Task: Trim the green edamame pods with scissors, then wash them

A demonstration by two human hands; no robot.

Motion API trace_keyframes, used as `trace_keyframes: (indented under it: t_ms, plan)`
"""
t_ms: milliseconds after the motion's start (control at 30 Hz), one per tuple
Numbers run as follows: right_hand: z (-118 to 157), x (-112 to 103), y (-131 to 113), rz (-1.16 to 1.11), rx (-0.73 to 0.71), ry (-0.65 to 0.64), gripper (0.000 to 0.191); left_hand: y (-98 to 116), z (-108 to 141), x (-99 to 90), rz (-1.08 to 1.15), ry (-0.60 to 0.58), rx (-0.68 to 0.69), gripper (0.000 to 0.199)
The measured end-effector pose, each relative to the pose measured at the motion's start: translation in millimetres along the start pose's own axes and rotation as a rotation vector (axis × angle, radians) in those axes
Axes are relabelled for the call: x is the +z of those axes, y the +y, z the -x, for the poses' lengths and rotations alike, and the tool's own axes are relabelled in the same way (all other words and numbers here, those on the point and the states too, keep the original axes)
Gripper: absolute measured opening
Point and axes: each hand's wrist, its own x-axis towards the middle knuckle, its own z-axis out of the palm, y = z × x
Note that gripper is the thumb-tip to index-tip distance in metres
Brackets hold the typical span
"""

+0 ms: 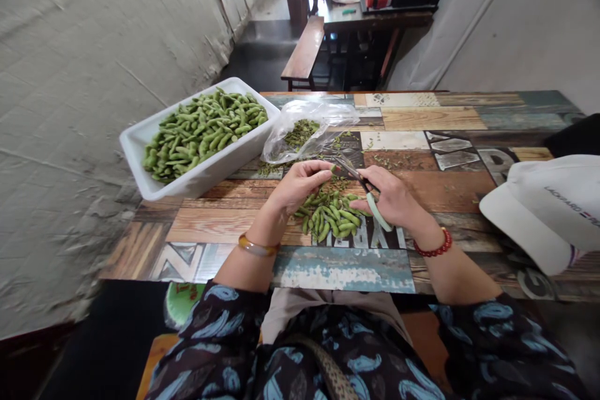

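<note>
My left hand (302,186) pinches a green edamame pod (333,169), only its tip showing past the fingers. Around the handles of a pair of scissors (379,211) my right hand (390,195) is closed; the blades point up and left, close to the pod. Below both hands a small heap of edamame pods (332,220) lies on the table. Left of them, a white plastic tub (206,176) is piled with many more pods (201,131). A clear plastic bag (276,149) with green and brown trimmings (301,132) lies beside the tub.
The wood-patterned table (201,225) has scraps scattered past the scissors. A white cap (546,206) lies at the right edge. A plastered wall (84,94) rises on the left. Behind stand a bench (305,50) and a second table (347,20) with boxes and bags.
</note>
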Motion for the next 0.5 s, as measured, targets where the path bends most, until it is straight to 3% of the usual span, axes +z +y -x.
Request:
trace_keyframes:
  t_ms: [200, 500]
  plan:
    - [0.9, 2.8, -1.4, 0.004, -0.012, -0.004, 0.052, -2.8, -1.3, 3.1, 0.075, 0.043, 0.030, 0.032]
    - [-0.4, 4.7, -4.3, -0.014, -0.018, -0.032, 0.054, -8.8, -1.2, 12.9, -0.018, -0.013, 0.128, 0.027]
